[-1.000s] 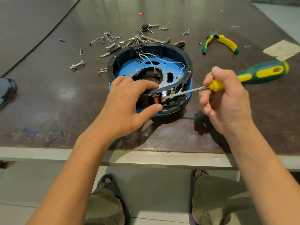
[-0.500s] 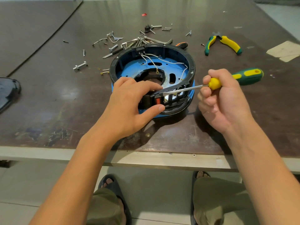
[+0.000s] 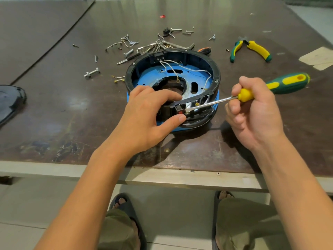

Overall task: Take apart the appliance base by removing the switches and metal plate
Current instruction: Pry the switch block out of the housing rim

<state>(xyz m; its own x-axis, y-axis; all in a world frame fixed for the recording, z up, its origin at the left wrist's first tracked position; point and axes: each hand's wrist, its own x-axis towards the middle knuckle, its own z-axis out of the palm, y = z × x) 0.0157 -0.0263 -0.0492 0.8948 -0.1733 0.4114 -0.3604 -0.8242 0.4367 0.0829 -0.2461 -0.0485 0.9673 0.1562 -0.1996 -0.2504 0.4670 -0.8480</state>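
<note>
Resting on the dark table (image 3: 54,109) near its front edge, the round appliance base (image 3: 214,73) lies open side up.
The left hand (image 3: 144,116) grips its near wall, fingers curled over the rim; the right hand (image 3: 254,114) is closed round the yellow-and-green screwdriver (image 3: 288,83); pliers (image 3: 259,50) lie far right; the screwdriver tip touches the red switch (image 3: 180,111), beside the left thumb; loose screws (image 3: 129,41) scatter beyond.

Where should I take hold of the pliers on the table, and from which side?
Grip the pliers by both yellow-green handles, coming from above on the near side: they lie flat, handles splayed toward you, jaws pointing away.
</note>
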